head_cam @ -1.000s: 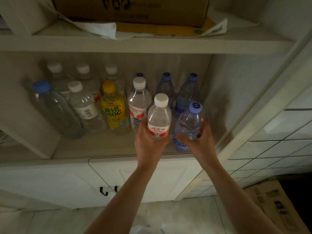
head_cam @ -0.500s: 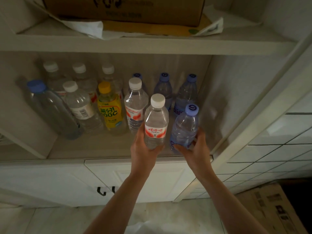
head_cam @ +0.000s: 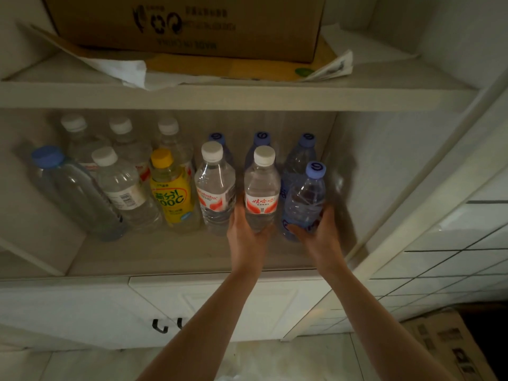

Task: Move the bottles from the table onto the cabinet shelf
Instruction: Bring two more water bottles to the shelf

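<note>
White cabinet, dim light, and the open shelf (head_cam: 170,257) is crowded with bottles standing in rows. Left hand (head_cam: 244,235) grips the red-label bottle (head_cam: 262,188), fingers wrapped round its lower half from the left. Right hand (head_cam: 316,235) grips the blue bottle (head_cam: 303,200), thumb across the front near the base, fingers curled round the right side. Both bottles are upright, just beside each other at the right end of the front row; whether their bases touch the board I cannot tell, the hands hide them.

Compared with a second ago, both bottles have gone deeper in. They were out at the shelf's front lip then; now they sit level with the front row, the red-label one right beside the clear bottle (head_cam: 215,188) with the same red label, the blue one just in front of the back blue bottle (head_cam: 299,160). Both arms have stretched further forward, and the grips look unchanged.

Along the front row to the left: a yellow bottle (head_cam: 171,193), a barcode bottle (head_cam: 123,191), and a tall blue-capped one (head_cam: 74,193) leaning at the far left. Behind them, three white caps (head_cam: 121,125) and three blue caps (head_cam: 261,138) in the back row.

Up top, a cardboard box (head_cam: 181,23) rests on the upper shelf (head_cam: 220,96) over crumpled paper (head_cam: 121,70). Below, a cupboard door with a black handle (head_cam: 159,325). Tiled wall (head_cam: 453,257) to the right.
</note>
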Tool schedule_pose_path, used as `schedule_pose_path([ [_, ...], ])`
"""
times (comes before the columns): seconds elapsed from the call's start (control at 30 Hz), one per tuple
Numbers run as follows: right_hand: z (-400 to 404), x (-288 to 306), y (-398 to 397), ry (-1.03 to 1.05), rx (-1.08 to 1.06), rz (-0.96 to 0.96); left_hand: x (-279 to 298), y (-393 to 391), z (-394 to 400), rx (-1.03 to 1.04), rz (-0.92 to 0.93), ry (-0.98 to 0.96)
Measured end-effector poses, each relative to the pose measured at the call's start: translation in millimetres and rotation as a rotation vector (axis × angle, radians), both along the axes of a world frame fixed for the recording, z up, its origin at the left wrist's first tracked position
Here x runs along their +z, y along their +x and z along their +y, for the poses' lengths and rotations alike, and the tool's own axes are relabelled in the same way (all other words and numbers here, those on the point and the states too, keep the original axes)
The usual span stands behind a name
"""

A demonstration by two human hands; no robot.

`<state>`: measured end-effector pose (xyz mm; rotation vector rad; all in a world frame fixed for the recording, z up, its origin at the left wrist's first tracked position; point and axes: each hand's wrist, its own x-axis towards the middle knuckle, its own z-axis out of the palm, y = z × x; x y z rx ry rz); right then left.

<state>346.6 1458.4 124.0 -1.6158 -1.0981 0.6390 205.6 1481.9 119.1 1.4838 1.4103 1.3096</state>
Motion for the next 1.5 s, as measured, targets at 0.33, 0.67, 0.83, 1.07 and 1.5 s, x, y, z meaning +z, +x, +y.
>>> schedule_pose_path([
  [0.33, 6.5, 3.4, -2.3, -0.041, -0.004, 0.033, 1.1, 2.8, 5.2, -0.036, 0.001, -0.025],
  [0.67, -20.6, -17.0, -19.4, -0.134, -0.134, -0.08, -20.9, -17.9, -10.1, -0.089, 0.162, -0.097],
  [0.83, -47.0, -20.3, -39.3, -0.137, -0.136, -0.084, -24.3, -37.1, -37.5, -0.113, 0.143, -0.114],
  [1.07, -77.8, -15.3, -64.6, -0.061, 0.058, -0.073, -22.6, -59.9, -83.0, 0.05, 0.098, -0.072],
  [1.5, -173.0, -44.1, -109.8, -0.106, 0.789, -0.203, -58.9, -101.5, -281.4, 0.603, 0.035, -0.309],
])
